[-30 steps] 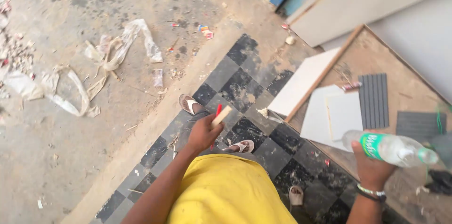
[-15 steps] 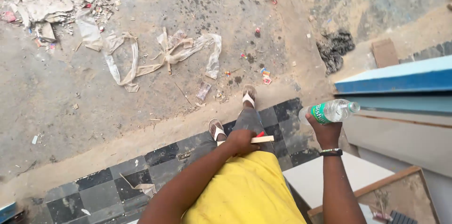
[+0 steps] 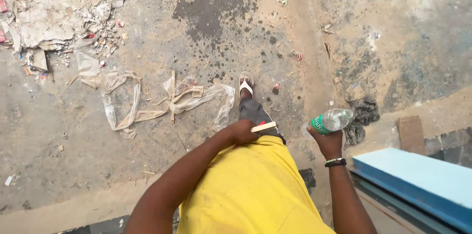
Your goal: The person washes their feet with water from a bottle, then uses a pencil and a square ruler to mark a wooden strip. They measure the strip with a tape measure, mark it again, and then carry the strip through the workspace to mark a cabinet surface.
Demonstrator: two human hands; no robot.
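Left hand (image 3: 242, 131): closed round a flat pale wooden stick (image 3: 264, 127), at waist, frame centre.
Right hand (image 3: 328, 141): grip wrapped round a clear plastic bottle (image 3: 332, 120), at 3 o'clock of the stick.
Advice: keep bottle level; mind plastic sheeting (image 3: 196, 97) at 10 o'clock on the dusty floor (image 3: 206, 27).

Outdoor building site, rough and littered.
Dusty concrete ground (image 3: 206, 27), rubble heap (image 3: 54, 13) far left, torn plastic sheeting (image 3: 147, 101), blue board (image 3: 418, 175) near right.

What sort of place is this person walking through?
Probably a building or tiling work site, outdoors. The ground is rough, dusty concrete, strewn with torn plastic sheeting and a heap of rubble and scraps. The left hand holds a small wooden piece, the right hand a water bottle.
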